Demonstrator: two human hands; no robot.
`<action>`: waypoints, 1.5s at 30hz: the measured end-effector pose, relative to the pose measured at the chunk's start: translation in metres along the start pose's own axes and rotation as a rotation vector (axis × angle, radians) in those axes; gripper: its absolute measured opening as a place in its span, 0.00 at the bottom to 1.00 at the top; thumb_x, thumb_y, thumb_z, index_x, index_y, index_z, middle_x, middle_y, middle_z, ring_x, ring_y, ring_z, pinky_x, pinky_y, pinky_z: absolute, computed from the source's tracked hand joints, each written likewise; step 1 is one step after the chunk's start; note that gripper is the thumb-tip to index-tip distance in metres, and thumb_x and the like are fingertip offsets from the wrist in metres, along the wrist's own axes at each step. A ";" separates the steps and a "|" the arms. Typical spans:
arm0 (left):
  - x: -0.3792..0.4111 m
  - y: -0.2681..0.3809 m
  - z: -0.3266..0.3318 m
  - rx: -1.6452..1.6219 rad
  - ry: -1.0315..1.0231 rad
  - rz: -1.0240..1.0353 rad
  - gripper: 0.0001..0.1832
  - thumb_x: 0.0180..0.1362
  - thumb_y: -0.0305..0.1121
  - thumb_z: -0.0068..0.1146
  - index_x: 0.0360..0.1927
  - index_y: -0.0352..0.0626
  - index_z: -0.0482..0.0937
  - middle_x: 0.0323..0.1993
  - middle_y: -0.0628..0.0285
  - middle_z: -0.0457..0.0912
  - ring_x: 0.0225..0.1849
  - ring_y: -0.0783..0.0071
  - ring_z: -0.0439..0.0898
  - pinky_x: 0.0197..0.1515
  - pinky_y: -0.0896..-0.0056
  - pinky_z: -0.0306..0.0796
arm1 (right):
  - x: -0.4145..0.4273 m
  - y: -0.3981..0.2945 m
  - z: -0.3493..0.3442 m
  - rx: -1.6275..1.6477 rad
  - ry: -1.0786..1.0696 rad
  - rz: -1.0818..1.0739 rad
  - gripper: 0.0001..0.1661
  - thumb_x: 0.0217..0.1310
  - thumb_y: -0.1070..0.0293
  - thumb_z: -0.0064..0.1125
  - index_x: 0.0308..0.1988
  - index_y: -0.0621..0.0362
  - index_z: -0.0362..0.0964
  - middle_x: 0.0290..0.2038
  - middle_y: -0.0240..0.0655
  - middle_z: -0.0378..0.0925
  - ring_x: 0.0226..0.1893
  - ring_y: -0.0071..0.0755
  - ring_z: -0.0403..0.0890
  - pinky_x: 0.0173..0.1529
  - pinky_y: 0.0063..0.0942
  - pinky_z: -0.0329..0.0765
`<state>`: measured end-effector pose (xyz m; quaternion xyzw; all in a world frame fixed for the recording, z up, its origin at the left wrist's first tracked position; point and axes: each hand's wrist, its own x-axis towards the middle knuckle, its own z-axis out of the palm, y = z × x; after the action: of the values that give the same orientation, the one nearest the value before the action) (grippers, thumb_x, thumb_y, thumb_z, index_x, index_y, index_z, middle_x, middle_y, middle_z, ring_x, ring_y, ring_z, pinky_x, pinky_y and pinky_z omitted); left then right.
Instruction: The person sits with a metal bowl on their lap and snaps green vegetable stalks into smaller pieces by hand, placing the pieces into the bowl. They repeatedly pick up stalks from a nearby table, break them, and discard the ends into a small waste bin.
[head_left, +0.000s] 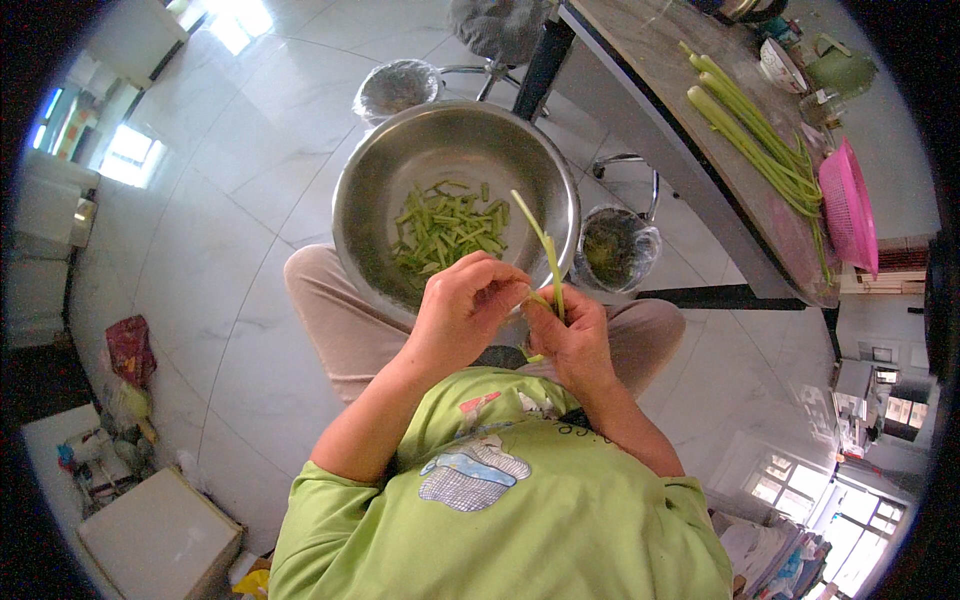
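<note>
My right hand grips a thin green vegetable stalk, probably celery, which points up and away over the bowl's near right rim. Close beside it, my left hand has its thumb and fingers pinched on a short bent piece of stalk. What lies inside the curled fingers is hidden. Beyond both hands, a wide stainless steel bowl stands by my knees. Many short green stalk pieces lie loose on its bottom. A bit of green shows below my right hand.
Longer green stalks lie on the table at right, near a pink plastic basket and a patterned bowl. Plastic-wrapped stools stand around the steel bowl. A white box sits at lower left.
</note>
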<state>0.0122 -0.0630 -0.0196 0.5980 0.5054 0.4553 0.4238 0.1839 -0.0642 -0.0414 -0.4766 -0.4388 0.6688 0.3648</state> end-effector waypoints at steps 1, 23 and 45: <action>0.000 -0.005 0.002 -0.040 0.028 -0.034 0.06 0.57 0.26 0.58 0.36 0.35 0.79 0.27 0.64 0.77 0.29 0.80 0.74 0.33 0.80 0.69 | 0.000 0.001 0.000 -0.007 -0.010 0.019 0.10 0.61 0.63 0.61 0.35 0.58 0.74 0.19 0.19 0.66 0.17 0.12 0.62 0.21 0.16 0.58; 0.007 -0.013 -0.027 -0.261 0.019 -0.150 0.06 0.58 0.27 0.59 0.37 0.36 0.81 0.31 0.64 0.80 0.30 0.78 0.77 0.33 0.76 0.71 | -0.012 -0.023 -0.022 -0.265 -0.110 0.072 0.11 0.61 0.63 0.59 0.33 0.60 0.74 0.21 0.21 0.69 0.20 0.13 0.63 0.25 0.16 0.59; 0.012 -0.035 0.002 0.057 0.412 -0.110 0.05 0.53 0.23 0.59 0.34 0.36 0.77 0.28 0.57 0.77 0.25 0.72 0.76 0.28 0.74 0.72 | -0.007 -0.012 -0.003 -0.066 -0.005 0.104 0.07 0.63 0.70 0.55 0.33 0.62 0.72 0.18 0.20 0.63 0.14 0.11 0.56 0.18 0.15 0.51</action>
<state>0.0077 -0.0470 -0.0527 0.4756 0.6259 0.5296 0.3188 0.1901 -0.0658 -0.0279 -0.5091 -0.4360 0.6731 0.3125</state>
